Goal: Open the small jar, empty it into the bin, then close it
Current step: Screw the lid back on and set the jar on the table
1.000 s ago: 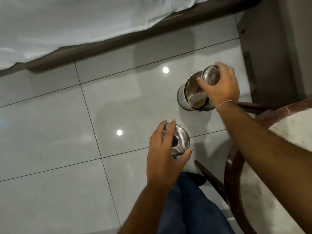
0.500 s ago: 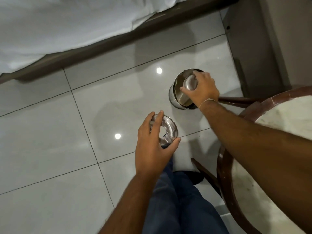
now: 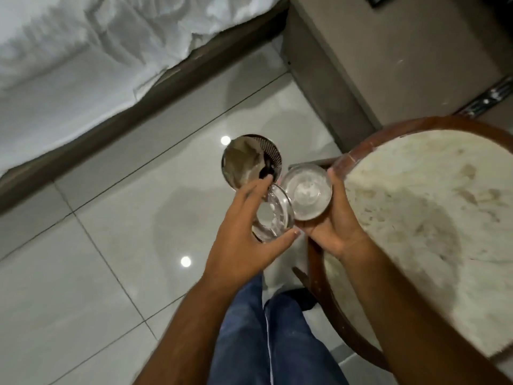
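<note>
My right hand [image 3: 337,227] holds the small steel jar [image 3: 307,192] upright from below, its open mouth facing the camera; the inside looks pale and bare. My left hand [image 3: 238,245] grips the shiny round lid [image 3: 273,213], tilted, with its edge against the jar's left rim. Both are held close together above the floor, just in front of the small steel bin [image 3: 251,162]. The bin stands on the tiles with a crumpled liner and a dark item inside.
A round table [image 3: 416,218] with a marble top and a dark wooden rim stands at the right, beside my right hand. A bed with white sheets [image 3: 83,65] runs along the upper left. A grey cabinet [image 3: 361,65] stands behind the bin. My jeans [image 3: 263,343] are below.
My right hand has drawn the jar back from over the bin and turned it mouth up. My left hand has brought the lid over against the jar's rim. The camera has shifted.
</note>
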Available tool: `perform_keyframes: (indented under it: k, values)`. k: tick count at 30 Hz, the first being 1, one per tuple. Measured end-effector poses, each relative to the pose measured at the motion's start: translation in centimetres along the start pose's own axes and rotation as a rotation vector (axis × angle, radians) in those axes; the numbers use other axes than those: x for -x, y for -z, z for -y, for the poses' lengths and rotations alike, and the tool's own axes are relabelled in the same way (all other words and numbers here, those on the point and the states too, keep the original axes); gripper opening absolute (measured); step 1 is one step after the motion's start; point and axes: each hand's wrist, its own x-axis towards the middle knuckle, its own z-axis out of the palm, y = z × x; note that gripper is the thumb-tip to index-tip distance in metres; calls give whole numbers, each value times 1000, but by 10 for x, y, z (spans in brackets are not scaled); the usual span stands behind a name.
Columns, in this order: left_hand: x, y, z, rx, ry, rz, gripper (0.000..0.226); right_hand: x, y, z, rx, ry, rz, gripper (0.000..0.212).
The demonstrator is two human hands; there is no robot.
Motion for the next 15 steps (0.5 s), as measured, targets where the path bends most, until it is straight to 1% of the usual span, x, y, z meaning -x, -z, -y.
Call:
perform_keyframes:
  k: [3,9,13,15]
  values:
    - [-13,-31,-29,-54,-84,130,94,30,31,5,18,13,-17,77]
    - [-23,-99,-67,-219,-208,332,99,80,79,15,-30,73,-71,72]
    - [-21,-145,-86,-287,-261,451,102,117,112,22,-68,110,-161,74]
    - [-19,-167,-96,-311,-290,533,102,132,129,23,-95,121,-214,70]
